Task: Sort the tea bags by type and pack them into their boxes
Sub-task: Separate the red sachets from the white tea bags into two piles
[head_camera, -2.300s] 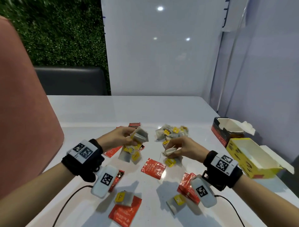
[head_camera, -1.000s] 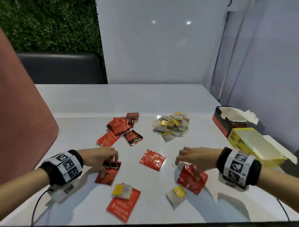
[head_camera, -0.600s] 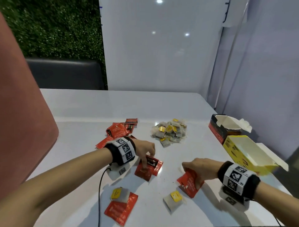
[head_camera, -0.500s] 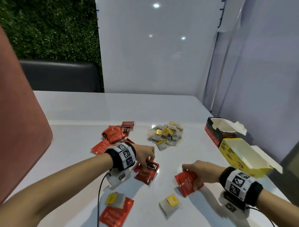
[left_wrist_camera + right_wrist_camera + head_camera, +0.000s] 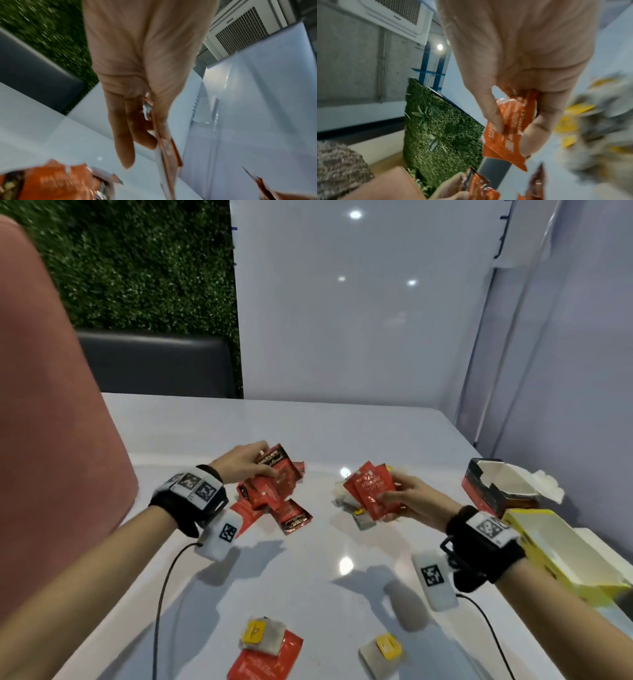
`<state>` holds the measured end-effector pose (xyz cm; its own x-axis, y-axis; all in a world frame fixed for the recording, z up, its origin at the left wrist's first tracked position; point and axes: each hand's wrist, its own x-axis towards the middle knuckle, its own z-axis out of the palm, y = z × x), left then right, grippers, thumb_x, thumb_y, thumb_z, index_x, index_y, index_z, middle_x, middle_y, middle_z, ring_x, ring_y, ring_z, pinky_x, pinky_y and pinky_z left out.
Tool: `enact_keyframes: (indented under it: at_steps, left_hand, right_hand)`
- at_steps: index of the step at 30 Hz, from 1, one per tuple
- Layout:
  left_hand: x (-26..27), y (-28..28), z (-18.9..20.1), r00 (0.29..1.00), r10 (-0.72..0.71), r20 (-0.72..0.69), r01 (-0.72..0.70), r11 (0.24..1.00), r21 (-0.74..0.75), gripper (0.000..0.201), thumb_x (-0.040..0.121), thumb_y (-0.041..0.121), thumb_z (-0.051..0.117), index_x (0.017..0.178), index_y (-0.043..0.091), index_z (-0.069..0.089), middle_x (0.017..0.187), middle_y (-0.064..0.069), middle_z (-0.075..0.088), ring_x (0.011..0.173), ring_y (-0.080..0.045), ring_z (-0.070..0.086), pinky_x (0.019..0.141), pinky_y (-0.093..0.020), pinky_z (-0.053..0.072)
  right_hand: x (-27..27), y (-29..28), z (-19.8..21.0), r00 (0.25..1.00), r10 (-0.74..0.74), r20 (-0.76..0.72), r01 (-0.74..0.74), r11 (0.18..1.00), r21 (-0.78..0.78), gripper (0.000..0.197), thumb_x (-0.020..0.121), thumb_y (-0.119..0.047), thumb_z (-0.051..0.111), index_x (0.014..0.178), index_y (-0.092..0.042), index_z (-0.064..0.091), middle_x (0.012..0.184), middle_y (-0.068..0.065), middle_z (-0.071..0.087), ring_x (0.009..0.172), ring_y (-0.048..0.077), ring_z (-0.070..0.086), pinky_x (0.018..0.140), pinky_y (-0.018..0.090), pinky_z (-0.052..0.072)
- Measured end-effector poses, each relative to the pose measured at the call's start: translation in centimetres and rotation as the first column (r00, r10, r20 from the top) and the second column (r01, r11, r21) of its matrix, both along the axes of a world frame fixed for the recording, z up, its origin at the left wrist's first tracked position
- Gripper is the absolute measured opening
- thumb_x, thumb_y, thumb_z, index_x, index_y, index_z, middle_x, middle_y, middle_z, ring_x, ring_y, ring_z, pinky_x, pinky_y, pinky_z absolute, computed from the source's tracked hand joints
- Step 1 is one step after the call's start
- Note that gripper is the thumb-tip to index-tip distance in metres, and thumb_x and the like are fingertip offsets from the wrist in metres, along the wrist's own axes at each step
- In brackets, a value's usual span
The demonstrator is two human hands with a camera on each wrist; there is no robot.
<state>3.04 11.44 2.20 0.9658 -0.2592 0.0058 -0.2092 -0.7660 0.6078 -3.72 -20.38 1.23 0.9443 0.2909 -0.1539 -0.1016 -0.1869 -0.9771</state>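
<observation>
- Red tea sachets [image 5: 373, 491]: a few fanned in the right hand [image 5: 407, 501], thumb and fingers pinching them, lifted above the white table [image 5: 308, 577].
- Left hand [image 5: 241, 465] grips another red bunch [image 5: 274, 474] over the red pile [image 5: 291, 513].
- Head view only: black-red box [image 5: 493, 491] & yellow box [image 5: 561, 556], both open, far right; two yellow-tag bags [image 5: 262, 633] near the front edge, one on a red sachet.
- Right wrist cam: blurred yellow-tag heap [image 5: 590, 128] just beside that hand; mostly hidden in head view.
- Left wrist cam: sachets seen edge-on betw. fingers [image 5: 125, 142], blurry.
</observation>
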Motion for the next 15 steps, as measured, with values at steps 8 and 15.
enact_keyframes:
  at_steps: [8, 15]
  left_hand:
    - [4.3, 6.0, -4.3, 0.888, 0.439, -0.137, -0.455, 0.882, -0.124, 0.046, 0.073, 0.027, 0.078, 0.101, 0.004, 0.049, 0.114, -0.026, 0.061, 0.098, -0.038, 0.064, 0.084, -0.047, 0.054]
    - [-1.0, 5.1, -3.9, 0.923, 0.381, -0.051, -0.379, 0.924, 0.044, 0.08, 0.088, 0.038, 0.059, 0.146, 0.004, 0.016, 0.144, -0.016, 0.04, 0.131, -0.031, 0.04, 0.105, -0.037, 0.033]
  right_hand:
    - [9.8, 12.7, 0.4, 0.992, -0.004, -0.123, 0.003, 1.0, -0.005, 0.015, 0.088, 0.013, 0.048, 0.079, 0.0, 0.049, 0.081, 0.015, 0.057, 0.071, 0.022, 0.06, 0.057, 0.026, 0.058]
    - [11.2, 16.4, -3.3, 0.965, 0.244, 0.095, -0.101, 0.679, -0.727, 0.043, 0.087, -0.008, 0.058, 0.128, 0.002, 0.048, 0.131, 0.018, 0.052, 0.117, 0.032, 0.053, 0.096, 0.035, 0.048]
